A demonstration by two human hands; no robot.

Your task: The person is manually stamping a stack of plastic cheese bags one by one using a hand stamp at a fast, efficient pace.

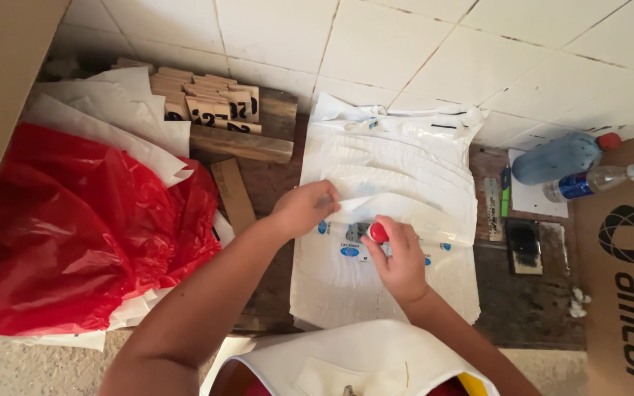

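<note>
White bags (398, 176) lie stacked on the wooden worktop (530, 308). Left hand (304, 207) pinches the top bag's edge; right hand (399, 253) presses a red-topped stamp (378, 232) on it. Stamping looks underway, most bags left.

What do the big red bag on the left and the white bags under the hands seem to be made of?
Red bag: thin glossy plastic film, crinkled, with shiny highlights. White bags: probably woven plastic sacking with a smooth matte face and flat creases; the weave is not visible.
</note>
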